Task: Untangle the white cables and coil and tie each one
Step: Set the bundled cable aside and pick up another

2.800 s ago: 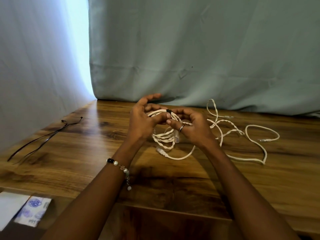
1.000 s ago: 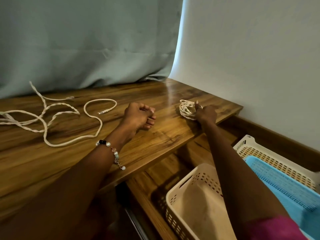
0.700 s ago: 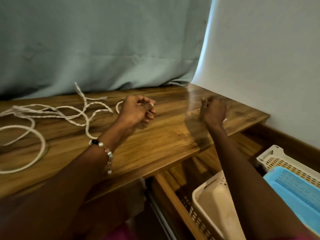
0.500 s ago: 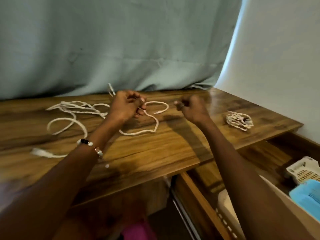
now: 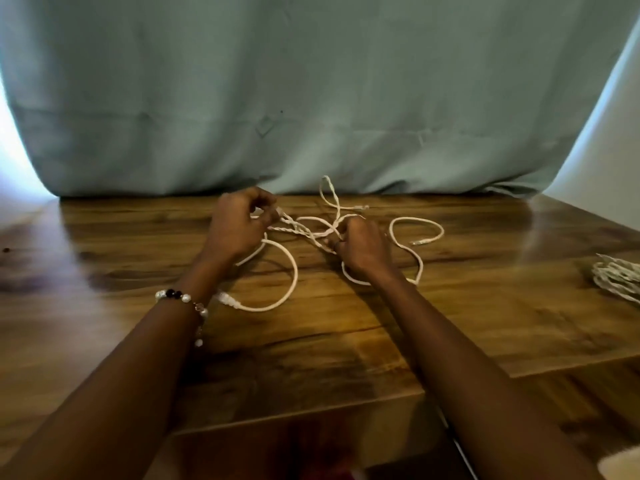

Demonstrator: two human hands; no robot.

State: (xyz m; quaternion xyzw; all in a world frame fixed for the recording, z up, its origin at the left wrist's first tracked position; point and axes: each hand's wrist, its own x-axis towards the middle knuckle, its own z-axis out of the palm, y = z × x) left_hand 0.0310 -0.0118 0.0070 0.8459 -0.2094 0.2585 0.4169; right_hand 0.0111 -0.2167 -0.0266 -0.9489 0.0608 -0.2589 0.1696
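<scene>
Both arms reach forward over the table, the left hand and right hand each with fingers curled, pinching the tangled cables.

Head view (sole camera), forward-down, close over table

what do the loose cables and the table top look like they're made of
Loose cables: white, apparently plastic-sheathed, matte; some stretches look twisted or braided. Table top: brown wood or wood-look laminate, with grain pattern and glossy highlights; which one is unclear.
</scene>
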